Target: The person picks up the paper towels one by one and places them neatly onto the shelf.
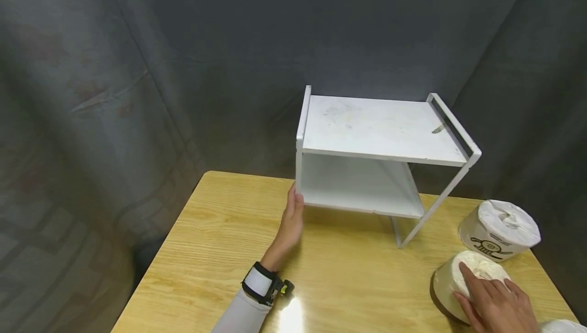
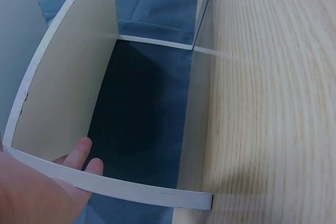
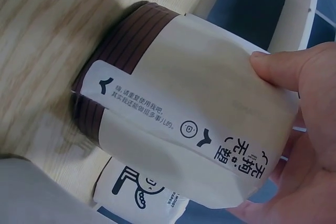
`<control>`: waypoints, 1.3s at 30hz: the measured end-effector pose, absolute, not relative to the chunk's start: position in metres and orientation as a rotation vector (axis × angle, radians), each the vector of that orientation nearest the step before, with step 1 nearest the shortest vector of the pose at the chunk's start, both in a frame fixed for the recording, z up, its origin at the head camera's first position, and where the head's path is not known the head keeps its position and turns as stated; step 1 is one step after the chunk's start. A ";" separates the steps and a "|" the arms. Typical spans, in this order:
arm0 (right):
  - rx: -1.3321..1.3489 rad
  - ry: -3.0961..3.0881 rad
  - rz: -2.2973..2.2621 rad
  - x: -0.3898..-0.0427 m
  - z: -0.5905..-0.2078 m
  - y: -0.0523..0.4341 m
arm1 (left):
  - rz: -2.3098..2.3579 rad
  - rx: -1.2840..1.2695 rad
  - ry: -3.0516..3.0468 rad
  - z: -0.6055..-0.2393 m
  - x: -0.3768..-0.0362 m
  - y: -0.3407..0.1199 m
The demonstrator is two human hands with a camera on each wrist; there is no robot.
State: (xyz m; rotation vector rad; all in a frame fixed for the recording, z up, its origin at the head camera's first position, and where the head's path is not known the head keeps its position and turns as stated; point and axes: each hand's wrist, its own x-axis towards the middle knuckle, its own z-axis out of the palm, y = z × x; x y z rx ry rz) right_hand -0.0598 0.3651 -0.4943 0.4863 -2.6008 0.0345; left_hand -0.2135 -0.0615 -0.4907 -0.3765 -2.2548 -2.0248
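Nearest the head camera, the right hand (image 1: 497, 305) is lying over a wrapped paper roll (image 1: 451, 282) at the near right corner of the desk (image 1: 220, 231), fingers spread across its top and side. A second wrapped roll (image 1: 500, 230) is standing just behind it, apart from the hand. Farther in, the left hand (image 1: 290, 226) is reaching forward, its fingertips touching the lower left front corner of a white two-tier shelf rack (image 1: 380, 129) that is standing on the desk against a grey curtain (image 1: 137, 68).

Seen from the left wrist, the fingers (image 2: 79, 153) are curling round the thin white edge of the rack's lower board (image 2: 113, 188), so this hand is gripping the rack. The panels look thin and stiff with chipped paint, so the rack is probably light and liable to slide on the smooth wood; its upright posts look like the firmer places to hold.

From the right wrist, the thumb (image 3: 291, 72) is pressing on the paper wrapper of the roll (image 3: 189, 103) with the palm cupping beneath, so the right hand is clasping it. The roll is likely light and soft, its wrapper a little slippery, so a broad hold round its cylinder should suit better than a pinch. Another printed roll (image 3: 139, 190) is lying just below it.
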 end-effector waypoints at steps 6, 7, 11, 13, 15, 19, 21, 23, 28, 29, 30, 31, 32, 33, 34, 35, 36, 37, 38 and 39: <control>0.487 -2.626 0.025 -0.058 -0.492 0.367 | -2.013 -0.379 -2.257 -0.491 -0.213 -0.061; 0.479 -2.636 0.023 -0.058 -0.492 0.367 | -2.015 -0.379 -2.257 -0.490 -0.213 -0.061; 0.453 -2.658 0.011 -0.057 -0.492 0.366 | -2.010 -0.380 -2.254 -0.490 -0.213 -0.062; 0.460 -2.646 0.010 -0.057 -0.491 0.366 | -2.010 -0.374 -2.256 -0.490 -0.213 -0.061; 0.479 -2.625 0.006 -0.057 -0.491 0.367 | -2.007 -0.369 -2.259 -0.490 -0.213 -0.061; 0.513 -2.600 -0.002 -0.057 -0.489 0.367 | -2.008 -0.365 -2.256 -0.490 -0.213 -0.061; 0.507 -2.622 -0.014 -0.056 -0.487 0.367 | -2.013 -0.368 -2.248 -0.490 -0.212 -0.061; 0.485 -2.667 -0.034 -0.055 -0.484 0.367 | -2.020 -0.367 -2.243 -0.489 -0.212 -0.061; 0.455 -2.726 -0.068 -0.053 -0.478 0.365 | -2.037 -0.371 -2.232 -0.488 -0.211 -0.061; 0.470 -2.707 -0.063 -0.054 -0.477 0.364 | -2.038 -0.371 -2.233 -0.488 -0.211 -0.061; 0.488 -2.685 -0.058 -0.054 -0.476 0.364 | -2.042 -0.372 -2.232 -0.488 -0.212 -0.061; 0.503 -2.669 -0.057 -0.054 -0.475 0.364 | -2.044 -0.368 -2.232 -0.488 -0.212 -0.061; 0.520 -2.652 -0.056 -0.054 -0.474 0.365 | -2.046 -0.365 -2.232 -0.488 -0.212 -0.061; 0.534 -2.638 -0.056 -0.055 -0.473 0.365 | -2.045 -0.362 -2.235 -0.488 -0.212 -0.061; 0.550 -2.620 -0.053 -0.055 -0.472 0.365 | -2.039 -0.358 -2.242 -0.488 -0.212 -0.061; 0.549 -2.624 -0.058 -0.055 -0.471 0.365 | -2.034 -0.359 -2.245 -0.488 -0.212 -0.061; 0.534 -2.649 -0.070 -0.054 -0.469 0.365 | -2.031 -0.363 -2.244 -0.488 -0.211 -0.061; 0.523 -2.667 -0.082 -0.053 -0.467 0.364 | -2.025 -0.366 -2.249 -0.487 -0.211 -0.061; 0.514 -2.681 -0.092 -0.053 -0.465 0.364 | -2.020 -0.370 -2.254 -0.488 -0.210 -0.061; 0.506 -2.693 -0.099 -0.053 -0.464 0.364 | -2.016 -0.372 -2.261 -0.487 -0.210 -0.061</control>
